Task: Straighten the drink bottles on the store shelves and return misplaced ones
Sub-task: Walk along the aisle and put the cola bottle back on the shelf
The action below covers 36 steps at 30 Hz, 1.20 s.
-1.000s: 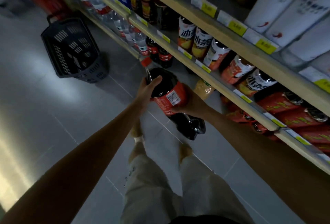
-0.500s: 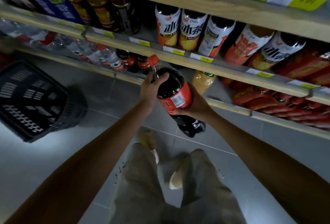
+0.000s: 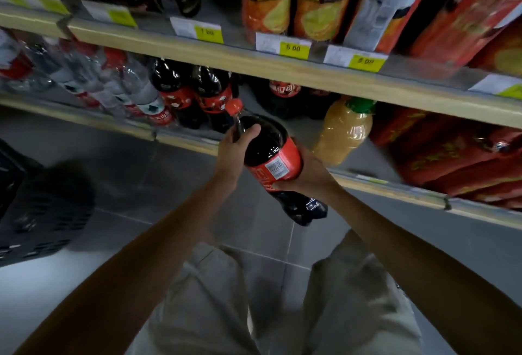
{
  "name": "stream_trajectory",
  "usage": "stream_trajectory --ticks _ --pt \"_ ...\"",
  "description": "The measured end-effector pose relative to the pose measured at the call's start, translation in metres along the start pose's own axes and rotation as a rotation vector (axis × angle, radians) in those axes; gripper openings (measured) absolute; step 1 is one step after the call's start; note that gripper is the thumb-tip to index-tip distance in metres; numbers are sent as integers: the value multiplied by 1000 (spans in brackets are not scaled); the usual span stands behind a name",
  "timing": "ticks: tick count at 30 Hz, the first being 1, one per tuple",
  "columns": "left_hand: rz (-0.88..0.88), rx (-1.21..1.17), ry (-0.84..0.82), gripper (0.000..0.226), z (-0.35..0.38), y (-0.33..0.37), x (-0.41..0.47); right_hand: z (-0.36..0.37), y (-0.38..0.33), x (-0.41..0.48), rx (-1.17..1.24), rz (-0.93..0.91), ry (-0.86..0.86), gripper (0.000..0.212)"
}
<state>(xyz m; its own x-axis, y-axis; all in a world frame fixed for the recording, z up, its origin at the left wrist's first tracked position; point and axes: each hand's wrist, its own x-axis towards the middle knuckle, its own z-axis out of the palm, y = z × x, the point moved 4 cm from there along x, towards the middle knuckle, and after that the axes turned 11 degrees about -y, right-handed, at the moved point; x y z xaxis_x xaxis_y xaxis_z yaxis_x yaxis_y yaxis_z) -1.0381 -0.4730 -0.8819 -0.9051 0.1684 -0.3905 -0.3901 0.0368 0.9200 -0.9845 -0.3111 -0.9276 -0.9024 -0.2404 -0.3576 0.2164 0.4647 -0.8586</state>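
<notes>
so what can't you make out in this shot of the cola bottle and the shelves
Head view only:
- Cola bottle: label wording, partly covered by the right hand and turned away; neck partly behind the left hand.
- Price tags: figures smeared by motion blur.
- Black basket: cut by the left edge, contents lost in shadow.
- Rear cola bottle: top hidden by the shelf board.

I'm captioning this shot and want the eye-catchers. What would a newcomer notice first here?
First, the big cola bottle with a red label, tilted at centre, the left hand gripping near its neck and the right hand its label. Behind it on the lower shelf stand matching cola bottles and, to their right, a pale orange juice bottle with a green cap. Yellow price tags line the upper shelf.
</notes>
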Motion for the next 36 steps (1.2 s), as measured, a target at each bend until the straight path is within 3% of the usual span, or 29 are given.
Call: stream_trajectory --ticks 4,8,15,23,29,36 --pt "136 -53 -72 12 -9 -35 33 6 41 42 -55 -63 78 113" --pt "300 -116 -115 25 -12 -41 55 2 54 73 -129 -132 175 121" --pt "388 -110 -168 25 -19 -31 81 -8 51 102 -189 -210 299 120" --pt "568 19 -304 37 -21 -14 104 1 48 137 -20 -328 333 120" --pt "548 204 -344 58 -24 -23 122 9 60 158 28 -293 377 113" --pt "536 196 -332 46 -27 -31 145 22 66 176 94 -287 394 105"
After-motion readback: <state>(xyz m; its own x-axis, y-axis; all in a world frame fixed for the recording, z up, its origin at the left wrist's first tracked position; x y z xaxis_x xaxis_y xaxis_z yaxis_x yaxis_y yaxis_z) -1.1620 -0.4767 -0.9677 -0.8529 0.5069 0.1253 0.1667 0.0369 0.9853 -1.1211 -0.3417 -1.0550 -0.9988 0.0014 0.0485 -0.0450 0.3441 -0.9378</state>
